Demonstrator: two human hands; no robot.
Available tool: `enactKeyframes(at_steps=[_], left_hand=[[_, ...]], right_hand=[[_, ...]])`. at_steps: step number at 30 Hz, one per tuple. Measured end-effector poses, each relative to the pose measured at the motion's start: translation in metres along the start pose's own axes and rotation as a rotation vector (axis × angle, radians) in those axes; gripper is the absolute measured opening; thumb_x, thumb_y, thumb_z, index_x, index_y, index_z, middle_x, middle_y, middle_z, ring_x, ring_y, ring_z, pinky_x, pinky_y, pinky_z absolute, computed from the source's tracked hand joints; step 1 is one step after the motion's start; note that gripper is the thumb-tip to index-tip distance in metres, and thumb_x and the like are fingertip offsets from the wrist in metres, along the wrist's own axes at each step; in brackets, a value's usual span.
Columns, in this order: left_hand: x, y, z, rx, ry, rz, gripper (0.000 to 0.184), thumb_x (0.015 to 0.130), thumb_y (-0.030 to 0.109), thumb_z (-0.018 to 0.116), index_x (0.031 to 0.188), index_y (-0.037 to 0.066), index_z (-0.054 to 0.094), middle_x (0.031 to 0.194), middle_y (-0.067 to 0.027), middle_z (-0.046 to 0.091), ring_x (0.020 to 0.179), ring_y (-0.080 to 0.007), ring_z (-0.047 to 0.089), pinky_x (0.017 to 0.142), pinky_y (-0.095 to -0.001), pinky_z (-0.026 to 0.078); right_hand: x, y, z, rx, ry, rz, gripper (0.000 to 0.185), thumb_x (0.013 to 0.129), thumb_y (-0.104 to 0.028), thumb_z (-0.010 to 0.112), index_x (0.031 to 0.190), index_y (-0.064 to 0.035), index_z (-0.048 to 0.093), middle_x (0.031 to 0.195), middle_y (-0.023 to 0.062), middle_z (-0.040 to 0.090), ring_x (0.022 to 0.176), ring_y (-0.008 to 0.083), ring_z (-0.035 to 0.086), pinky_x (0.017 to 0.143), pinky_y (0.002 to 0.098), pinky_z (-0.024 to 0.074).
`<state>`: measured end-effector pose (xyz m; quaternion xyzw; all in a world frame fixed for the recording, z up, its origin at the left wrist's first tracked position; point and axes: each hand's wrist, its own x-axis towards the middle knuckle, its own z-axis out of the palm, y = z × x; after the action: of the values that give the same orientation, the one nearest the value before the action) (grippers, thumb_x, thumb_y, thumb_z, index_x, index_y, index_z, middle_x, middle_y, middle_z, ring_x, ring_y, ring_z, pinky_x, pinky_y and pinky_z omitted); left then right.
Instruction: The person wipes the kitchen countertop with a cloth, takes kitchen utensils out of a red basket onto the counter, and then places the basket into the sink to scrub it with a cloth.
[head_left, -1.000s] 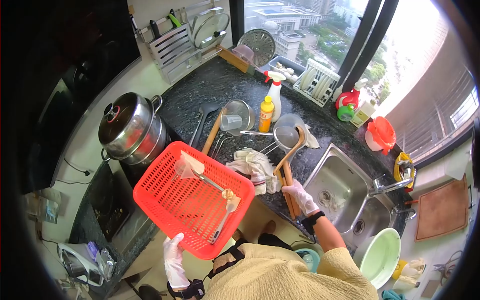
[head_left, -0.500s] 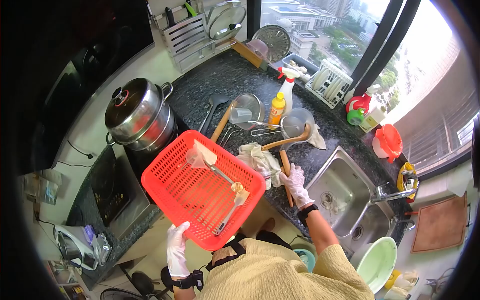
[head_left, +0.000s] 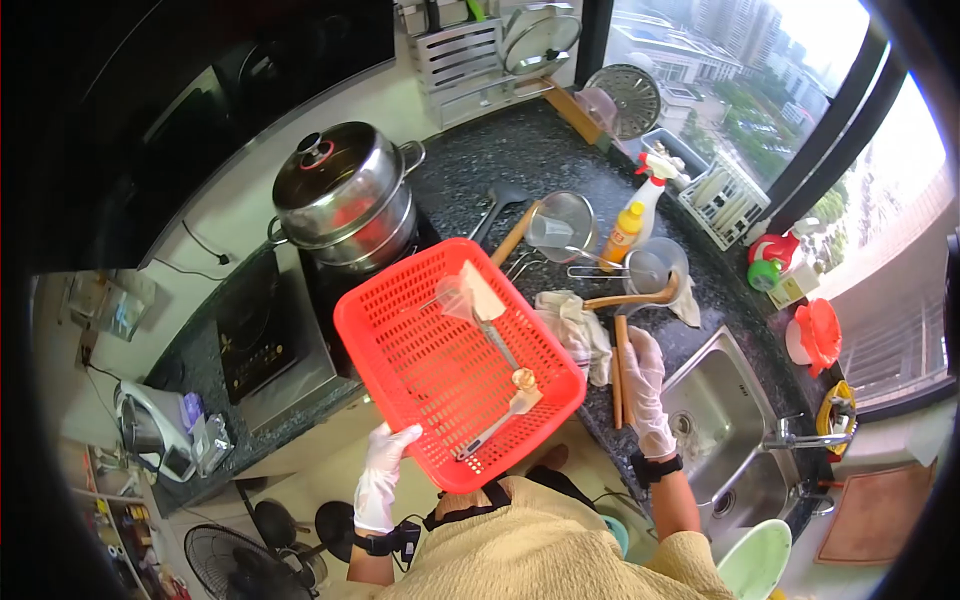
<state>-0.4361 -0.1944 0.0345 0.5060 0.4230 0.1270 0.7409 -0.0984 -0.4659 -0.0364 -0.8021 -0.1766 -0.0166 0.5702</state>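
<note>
Nearest, the person: a yellow textured top [head_left: 540, 545], over a pale floor; the hands are well apart.
Left hand: the gloved left hand [head_left: 388, 470] is clamped on the near rim of the red basket [head_left: 440, 385], which is out in front of the body; a pale scraper [head_left: 484, 292] and a grey-handled utensil [head_left: 484, 436] lie in it.
Right hand: the gloved right hand [head_left: 650, 390] is against the wooden rods [head_left: 618, 370] at the counter's edge; I cannot tell whether its fingers are closed around them.
Worktop: speckled dark stone [head_left: 450, 150], glossy, bending around a corner; a crumpled cloth [head_left: 575, 325] and a strainer [head_left: 562, 222] lie on it.
Sink: a steel double sink [head_left: 738, 400], set into the stone right of the rods.
Stove side: a steel steamer pot [head_left: 345, 200], lidded; a black cooktop [head_left: 262, 340] just beside.
Back: a yellow bottle [head_left: 622, 238] next to a spray bottle [head_left: 650, 195]; a slatted rack [head_left: 458, 60] on the pale wall.
Farthest: a bright window [head_left: 740, 80], with buildings and trees below.
</note>
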Motion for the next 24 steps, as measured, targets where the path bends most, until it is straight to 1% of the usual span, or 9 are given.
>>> enactKeyframes(at_steps=[2,5,7,9,14,17,19,22,24], left_hand=[[-0.001,0.003,0.004,0.066,-0.009,0.019,0.030,0.082,0.010,0.069,0.110,0.002,0.064,0.099,-0.0065,0.069,0.084,-0.0151,0.066,0.076,-0.0291,0.054],[-0.001,0.005,0.009,0.102,-0.049,0.017,0.028,0.082,0.010,0.070,0.109,0.002,0.065,0.098,-0.0054,0.069,0.083,-0.0130,0.065,0.076,-0.0274,0.053],[0.000,0.003,0.008,0.095,-0.051,-0.004,0.027,0.082,0.009,0.070,0.108,0.002,0.066,0.097,-0.0055,0.069,0.084,-0.0133,0.066,0.076,-0.0289,0.054],[0.000,0.003,0.011,0.099,-0.061,-0.018,0.027,0.082,0.009,0.070,0.108,0.002,0.066,0.097,-0.0052,0.069,0.083,-0.0131,0.066,0.075,-0.0291,0.054],[-0.007,0.000,0.022,0.107,-0.082,-0.003,0.028,0.083,0.010,0.071,0.110,0.003,0.066,0.096,-0.0043,0.069,0.081,-0.0118,0.065,0.074,-0.0273,0.054],[-0.014,0.009,0.029,0.094,-0.068,-0.001,0.029,0.084,0.009,0.069,0.112,0.002,0.064,0.099,-0.0054,0.068,0.082,-0.0113,0.063,0.075,-0.0267,0.051],[-0.007,0.010,0.032,0.099,-0.076,0.005,0.029,0.084,0.008,0.069,0.112,0.002,0.064,0.099,-0.0057,0.068,0.083,-0.0111,0.062,0.076,-0.0268,0.050],[0.002,0.000,0.020,0.127,-0.097,-0.004,0.028,0.084,0.009,0.068,0.111,0.002,0.064,0.099,-0.0055,0.068,0.082,-0.0119,0.064,0.075,-0.0277,0.052],[0.006,0.000,0.015,0.160,-0.094,-0.029,0.028,0.084,0.009,0.068,0.111,0.002,0.064,0.099,-0.0054,0.069,0.082,-0.0129,0.066,0.072,-0.0281,0.055]], right_hand=[[0.010,-0.079,0.016,-0.061,-0.322,-0.141,0.026,0.087,-0.017,0.063,0.110,-0.0046,0.062,0.094,0.0109,0.065,0.089,0.0288,0.062,0.080,0.0393,0.0493],[0.022,-0.121,0.061,-0.503,-0.863,-0.428,0.026,0.085,-0.024,0.062,0.099,-0.0023,0.063,0.098,0.0169,0.066,0.091,0.0296,0.065,0.080,0.0379,0.0507],[0.021,-0.118,0.100,-0.823,-0.991,-0.572,0.025,0.083,-0.027,0.063,0.092,-0.0033,0.064,0.096,0.0169,0.066,0.088,0.0266,0.066,0.073,0.0378,0.0519],[0.013,-0.058,0.129,-1.097,-0.779,-1.045,0.020,0.079,-0.029,0.065,0.078,-0.0083,0.066,0.085,0.0129,0.067,0.073,0.0224,0.068,0.057,0.0374,0.0519],[0.004,-0.059,0.159,-1.189,-0.899,-0.709,0.023,0.080,-0.031,0.065,0.082,-0.0088,0.066,0.068,0.0076,0.066,0.060,0.0251,0.067,0.052,0.0384,0.0528],[-0.003,-0.038,0.176,-1.002,-0.680,-0.390,0.025,0.079,-0.030,0.065,0.085,-0.0059,0.064,0.069,0.0127,0.066,0.062,0.0286,0.068,0.053,0.0413,0.0541],[-0.003,-0.046,0.175,-0.835,-0.681,-0.232,0.025,0.078,-0.027,0.065,0.086,-0.0035,0.063,0.068,0.0161,0.066,0.062,0.0310,0.068,0.054,0.0433,0.0543],[0.004,-0.072,0.159,-0.747,-0.760,-0.311,0.026,0.084,-0.029,0.060,0.085,-0.0022,0.060,0.069,0.0178,0.065,0.061,0.0328,0.066,0.056,0.0419,0.0529],[0.009,-0.087,0.135,-0.513,-0.630,-0.264,0.024,0.086,-0.028,0.060,0.084,-0.0032,0.059,0.069,0.0173,0.064,0.061,0.0332,0.065,0.056,0.0408,0.0515]])
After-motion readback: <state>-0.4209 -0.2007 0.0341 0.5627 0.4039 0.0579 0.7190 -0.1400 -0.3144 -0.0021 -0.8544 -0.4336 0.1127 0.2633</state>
